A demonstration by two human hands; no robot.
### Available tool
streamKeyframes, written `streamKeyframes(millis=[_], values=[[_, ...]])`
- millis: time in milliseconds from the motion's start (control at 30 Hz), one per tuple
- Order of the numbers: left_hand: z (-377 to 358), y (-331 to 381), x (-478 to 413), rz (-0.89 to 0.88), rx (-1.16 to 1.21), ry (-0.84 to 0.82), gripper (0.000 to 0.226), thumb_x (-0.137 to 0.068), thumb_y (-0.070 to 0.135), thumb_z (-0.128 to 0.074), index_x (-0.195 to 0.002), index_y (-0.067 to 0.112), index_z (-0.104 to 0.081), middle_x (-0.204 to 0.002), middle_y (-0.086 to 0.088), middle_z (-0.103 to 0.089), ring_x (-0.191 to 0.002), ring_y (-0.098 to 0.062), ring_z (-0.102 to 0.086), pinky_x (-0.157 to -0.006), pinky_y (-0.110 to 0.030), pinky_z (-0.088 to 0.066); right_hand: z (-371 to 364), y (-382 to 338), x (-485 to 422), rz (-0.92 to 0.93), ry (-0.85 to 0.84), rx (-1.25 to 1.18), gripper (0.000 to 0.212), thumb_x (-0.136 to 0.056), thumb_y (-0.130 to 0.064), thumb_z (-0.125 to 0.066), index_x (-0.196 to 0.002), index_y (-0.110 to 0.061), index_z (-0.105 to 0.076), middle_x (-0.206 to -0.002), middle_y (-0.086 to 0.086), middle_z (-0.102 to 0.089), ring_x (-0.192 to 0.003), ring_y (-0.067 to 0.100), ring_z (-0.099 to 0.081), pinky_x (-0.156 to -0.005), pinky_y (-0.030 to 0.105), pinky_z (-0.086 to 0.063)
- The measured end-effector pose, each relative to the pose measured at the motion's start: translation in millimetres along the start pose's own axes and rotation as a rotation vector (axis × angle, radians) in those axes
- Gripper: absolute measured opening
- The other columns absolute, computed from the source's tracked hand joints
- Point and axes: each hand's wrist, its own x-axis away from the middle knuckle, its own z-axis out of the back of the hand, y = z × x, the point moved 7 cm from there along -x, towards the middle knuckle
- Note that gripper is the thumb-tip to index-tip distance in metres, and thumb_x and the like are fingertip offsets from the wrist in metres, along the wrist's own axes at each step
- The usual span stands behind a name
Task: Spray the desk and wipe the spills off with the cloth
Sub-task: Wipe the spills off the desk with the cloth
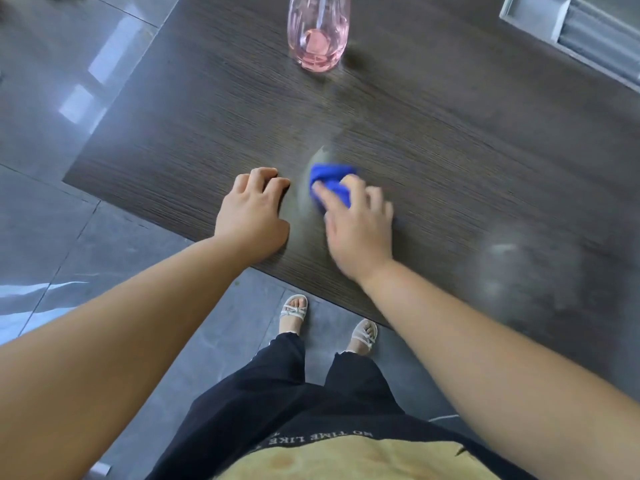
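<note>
A bunched blue cloth point(329, 181) lies on the dark wood-grain desk point(450, 133) near its front edge. My right hand point(356, 226) grips the cloth from behind and presses it onto the desk; the hand is blurred. A pale wet smear point(320, 155) curves along the cloth's left and far side. My left hand point(252, 213) rests on the desk to the left of the cloth, fingers curled, holding nothing. A clear pink spray bottle point(318, 32) with a little pink liquid stands upright at the far middle; its top is out of view.
A hazy damp patch point(512, 268) shows on the desk at the right. A grey metal recessed tray point(581, 32) sits in the desk's far right corner. The desk's left edge and front edge border glossy grey floor tiles point(69, 98), where my sandalled feet stand.
</note>
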Motion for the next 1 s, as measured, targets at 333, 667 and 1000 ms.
streamKeyframes(millis=[333, 667, 1000], values=[[-4.2, 7.5, 1.4, 0.066, 0.092, 0.008, 0.06, -0.084, 0.021, -0.055, -0.14, 0.018, -0.035, -0.149, -0.004, -0.022, -0.137, -0.028, -0.016, -0.11, -0.037, -0.025, 28.0, 96.4, 32.7, -0.349, 0.157, 0.004, 0.039, -0.08, -0.018, -0.05, -0.113, -0.03, -0.066, -0.114, 0.011, -0.06, -0.08, 0.039, -0.054, -0.067, 0.047, -0.046], [-20.8, 27.6, 15.0, 0.053, 0.104, 0.023, 0.06, -0.083, 0.021, -0.056, -0.14, 0.018, -0.035, -0.15, -0.007, -0.018, -0.142, -0.029, -0.002, -0.114, -0.04, -0.017, 34.2, 89.8, 90.9, 0.079, 0.12, 0.002, 0.039, -0.083, -0.018, -0.046, -0.115, -0.037, -0.059, -0.114, 0.005, -0.059, -0.081, 0.035, -0.055, -0.068, 0.04, -0.046], [-40.3, 90.7, 34.4, -0.208, 0.104, -0.045, 0.049, -0.087, 0.017, -0.052, -0.136, 0.018, -0.045, -0.141, -0.005, -0.037, -0.134, -0.028, -0.022, -0.108, -0.033, -0.025, 22.5, 54.0, 116.2, 0.198, 0.004, -0.085, 0.041, -0.084, -0.016, -0.048, -0.117, -0.036, -0.062, -0.119, 0.001, -0.057, -0.091, 0.026, -0.047, -0.074, 0.038, -0.039]])
